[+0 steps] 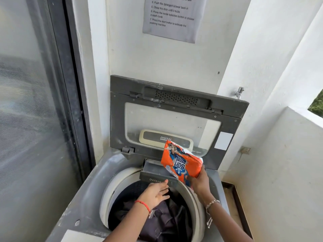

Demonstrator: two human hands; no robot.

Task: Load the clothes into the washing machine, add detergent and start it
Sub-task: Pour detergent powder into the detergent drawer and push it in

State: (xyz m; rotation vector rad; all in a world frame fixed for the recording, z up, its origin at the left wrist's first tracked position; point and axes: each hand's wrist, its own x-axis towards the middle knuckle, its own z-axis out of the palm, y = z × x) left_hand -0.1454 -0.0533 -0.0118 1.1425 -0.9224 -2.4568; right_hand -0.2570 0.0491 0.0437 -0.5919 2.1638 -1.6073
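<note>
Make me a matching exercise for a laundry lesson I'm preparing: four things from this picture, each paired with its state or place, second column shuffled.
1. detergent packet
2. detergent drawer
3. lid
4. dark clothes

A. raised against the wall
B. lying in the drum
C. held in the right hand
D. pulled out over the drum

Pairs: 1-C, 2-D, 3-A, 4-B

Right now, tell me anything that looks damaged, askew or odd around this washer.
The detergent packet in the right hand is upside down, its top roughly torn open. The washer top looks scuffed and stained. The drawer is pulled out, as expected; the left hand reaches toward it. No spill shows.
</note>
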